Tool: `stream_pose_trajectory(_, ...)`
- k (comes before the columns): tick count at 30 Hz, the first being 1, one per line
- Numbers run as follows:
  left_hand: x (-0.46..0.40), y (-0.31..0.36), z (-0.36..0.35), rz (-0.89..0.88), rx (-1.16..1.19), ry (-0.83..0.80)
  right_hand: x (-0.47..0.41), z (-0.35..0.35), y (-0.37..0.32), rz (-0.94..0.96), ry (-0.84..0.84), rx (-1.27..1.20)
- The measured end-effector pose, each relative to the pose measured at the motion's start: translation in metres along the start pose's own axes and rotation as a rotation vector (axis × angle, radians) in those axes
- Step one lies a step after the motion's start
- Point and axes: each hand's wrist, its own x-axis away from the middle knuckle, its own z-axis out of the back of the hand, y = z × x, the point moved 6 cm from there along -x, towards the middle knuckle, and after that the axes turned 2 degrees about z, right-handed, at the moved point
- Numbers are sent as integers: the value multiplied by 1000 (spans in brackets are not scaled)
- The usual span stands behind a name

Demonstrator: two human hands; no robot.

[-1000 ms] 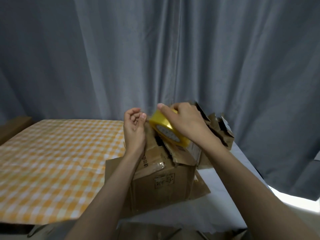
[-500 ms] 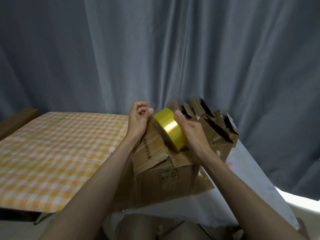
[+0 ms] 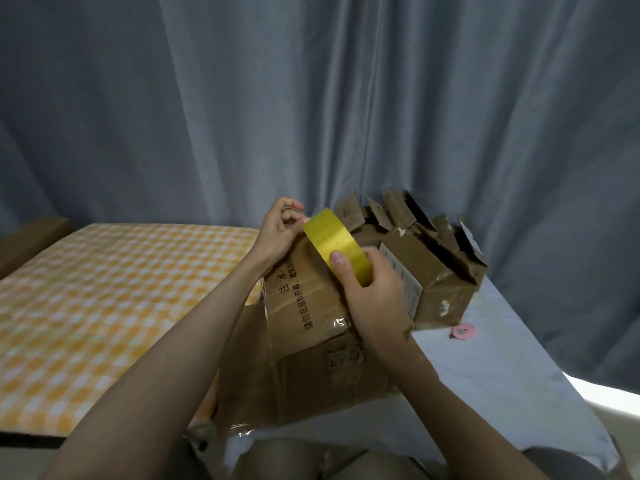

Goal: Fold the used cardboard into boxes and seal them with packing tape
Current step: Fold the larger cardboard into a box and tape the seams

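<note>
A worn brown cardboard box with printed characters on its top flap stands at the near edge of the table. My right hand grips a yellow roll of packing tape above the box top, thumb laid on the roll's outer face. My left hand hovers at the roll's far left edge with curled fingers pinching at the tape's end; the tape strip itself is too thin to make out.
A second cardboard box with ragged open flaps sits behind on the right, on a pale blue cloth. An orange checked tablecloth covers the left. A grey curtain hangs behind. A small pink item lies on the blue cloth.
My right hand turned the roll and lowered it onto the box top, thumb now on its face. The left hand stayed pinching at the roll's edge. The view moved closer.
</note>
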Motion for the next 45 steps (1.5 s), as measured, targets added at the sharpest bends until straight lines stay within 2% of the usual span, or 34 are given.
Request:
stream_pose_trajectory(8,6,-9,-5,22,75,58,-6,1,3,151,62,128)
stream_pose_trajectory(16,21,-14,-18,49,178,191,-16,24,17,189,92,65)
stream_pose_trajectory(18,23,-12,-25,29,157,177,-20,33,23,151,56,3)
stream_pose_trajectory(23,15,-10,-25,71,104,97,-34,50,35,-149,-137,-219)
stream_pose_trajectory(28,-5,-5,-21,183,20,-16,-46,58,17,-156,-269,-18)
stream_pose_trajectory(31,-14,-3,-15,225,-11,-26,-45,61,0,-175,-251,-56)
stream_pose_trajectory(34,-23,-2,-6,257,-50,-12,-46,67,-12,-173,-232,25)
stream_pose_trajectory(39,-48,25,-6,194,-168,-17,-46,69,-30,-179,-189,147)
stream_pose_trajectory(45,-60,30,-7,153,-358,-78,-42,60,-27,-214,-242,223)
